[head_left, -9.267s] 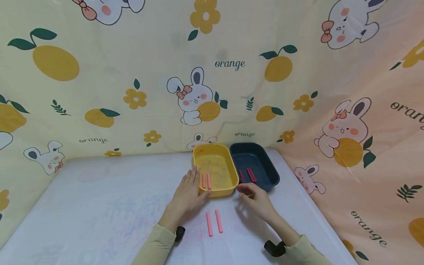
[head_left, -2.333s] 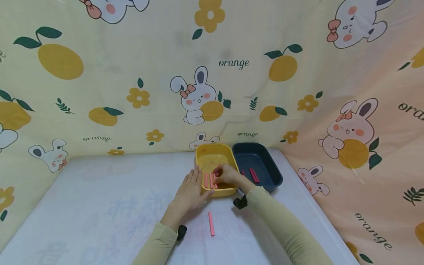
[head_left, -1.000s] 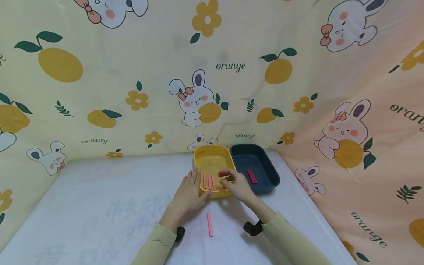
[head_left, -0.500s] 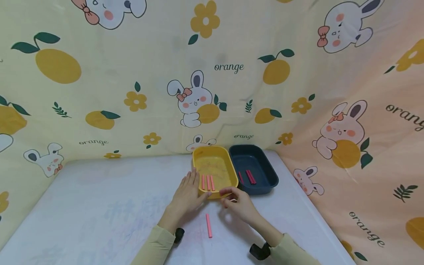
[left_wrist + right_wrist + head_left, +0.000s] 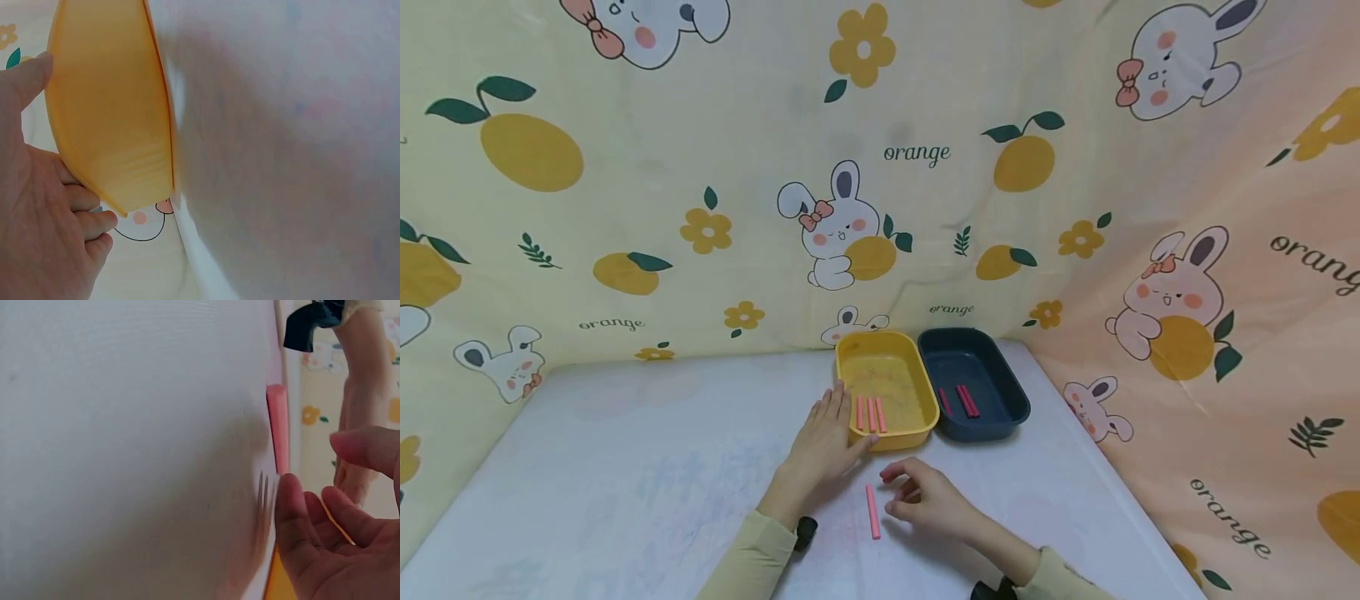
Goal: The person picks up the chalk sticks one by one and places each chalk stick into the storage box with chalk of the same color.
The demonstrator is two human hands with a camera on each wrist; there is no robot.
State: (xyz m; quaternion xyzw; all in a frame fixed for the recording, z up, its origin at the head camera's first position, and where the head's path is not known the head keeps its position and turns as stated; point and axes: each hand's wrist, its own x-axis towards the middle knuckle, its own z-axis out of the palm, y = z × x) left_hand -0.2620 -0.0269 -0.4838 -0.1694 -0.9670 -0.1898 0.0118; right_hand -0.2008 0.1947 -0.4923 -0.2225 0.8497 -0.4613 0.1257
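Note:
One pink stick [image 5: 872, 512], chalk-like, lies on the table. My right hand [image 5: 930, 497] is just right of it, thumb and index finger apart with nothing between them. In the right wrist view, its fingertips [image 5: 289, 484] are close by the near end of the pink stick [image 5: 279, 425]. My left hand [image 5: 822, 442] rests with extended fingers against the left side of a yellow tray [image 5: 922, 379], thumb at its front corner. The left wrist view has that hand's thumb [image 5: 39, 75] at the rim of the yellow tray [image 5: 115, 106]. Three pink sticks [image 5: 871, 414] lie side by side in the tray.
A dark blue tray [image 5: 992, 358] stands against the right side of the yellow one, with three darker magenta sticks [image 5: 967, 401] inside. Both trays sit at the back of the white table [image 5: 647, 467]. A printed cloth [image 5: 737, 125] hangs behind and along the right.
One of two pink sticks on the table went into the yellow tray beside two others, placed by my right hand. That hand then came back toward the remaining stick. My left hand stayed put.

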